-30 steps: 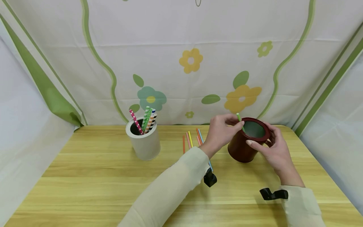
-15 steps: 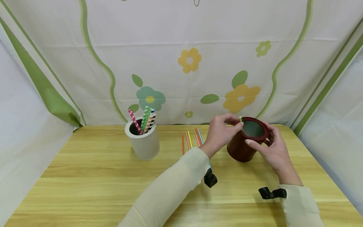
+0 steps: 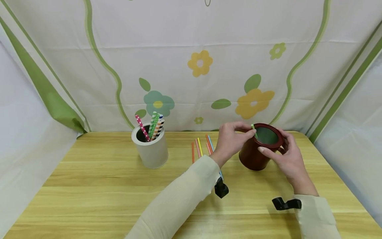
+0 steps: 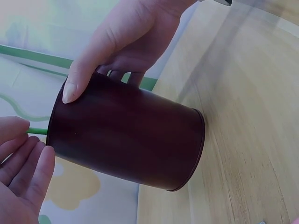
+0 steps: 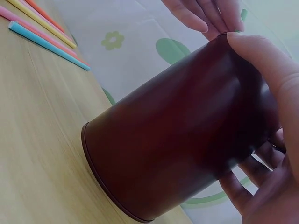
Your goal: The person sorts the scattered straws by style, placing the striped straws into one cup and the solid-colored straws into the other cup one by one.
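Observation:
In the head view, a dark red canister (image 3: 253, 156) stands on the right side of the table. My right hand (image 3: 287, 159) holds it, thumb on the near side of the rim and fingers round the far right. A green straw (image 3: 254, 130) is pinched between thumb and fingers of my left hand (image 3: 233, 141) at the canister's left rim. Its top pokes up just above the fingers, and its lower part goes into the mouth. From the left wrist, a short piece of the green straw (image 4: 38, 131) shows between fingertips and rim.
Several plain coloured straws (image 3: 200, 147) lie mid-table, partly covered by my left forearm. On the left, a white canister (image 3: 152, 154) holds several patterned straws (image 3: 155, 127). A flowered curtain (image 3: 179, 33) hangs right behind the wooden table (image 3: 89, 186).
The green straw has gone lower, with less of it above my left fingers, and its tilt has shifted slightly. Both hands and the dark red canister have stayed almost in place.

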Available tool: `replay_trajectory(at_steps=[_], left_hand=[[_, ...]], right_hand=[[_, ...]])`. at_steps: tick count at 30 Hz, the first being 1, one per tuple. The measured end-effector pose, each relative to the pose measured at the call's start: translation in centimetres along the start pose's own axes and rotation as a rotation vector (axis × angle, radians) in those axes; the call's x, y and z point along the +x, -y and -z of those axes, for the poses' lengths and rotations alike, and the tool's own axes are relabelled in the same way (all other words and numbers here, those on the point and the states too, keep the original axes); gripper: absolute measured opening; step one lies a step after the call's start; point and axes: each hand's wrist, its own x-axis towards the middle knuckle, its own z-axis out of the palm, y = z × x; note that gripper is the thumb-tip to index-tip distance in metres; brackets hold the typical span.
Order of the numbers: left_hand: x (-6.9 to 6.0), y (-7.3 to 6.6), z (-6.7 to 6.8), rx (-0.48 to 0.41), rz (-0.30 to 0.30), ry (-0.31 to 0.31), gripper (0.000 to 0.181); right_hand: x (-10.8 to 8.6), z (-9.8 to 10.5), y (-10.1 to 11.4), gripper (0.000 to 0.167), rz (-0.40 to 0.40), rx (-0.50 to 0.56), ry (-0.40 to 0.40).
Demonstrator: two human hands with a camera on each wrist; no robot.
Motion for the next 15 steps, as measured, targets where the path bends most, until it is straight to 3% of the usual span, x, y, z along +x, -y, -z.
replay_trajectory(at_steps=[15], left_hand=[[-0.33,0.12,-0.23,-0.037,0.027,-0.024,0.008]], right_hand=[[-0.05,-0.05,0.16,0.090,0.000,0.004,0.000]])
